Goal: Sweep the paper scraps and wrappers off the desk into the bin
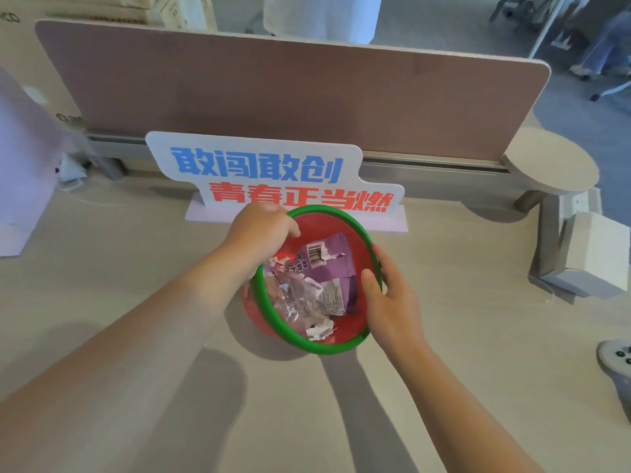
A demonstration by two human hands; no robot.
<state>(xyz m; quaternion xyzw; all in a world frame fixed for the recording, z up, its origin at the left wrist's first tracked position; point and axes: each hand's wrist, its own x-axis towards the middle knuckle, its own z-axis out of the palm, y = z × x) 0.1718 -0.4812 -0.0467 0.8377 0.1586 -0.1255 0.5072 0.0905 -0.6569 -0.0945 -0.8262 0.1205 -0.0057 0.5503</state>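
A small red bin (353, 240) with a green rim stands tilted toward me on the beige desk (136, 285). Inside lie a purple wrapper (327, 264), a clear crinkled wrapper (300, 298) and white paper scraps (321, 331). My left hand (261, 230) curls over the bin's far-left rim, fingers reaching inside. My right hand (386, 291) grips the right rim, thumb inside and fingers outside. The bin's left base is hidden behind my left forearm.
A white sign with blue and red characters (273, 175) stands right behind the bin. A pink divider panel (290, 97) closes the desk's far edge. A white box (594, 254) sits at right, a grey object (614, 363) at the right edge, a pale bag (20, 165) at left.
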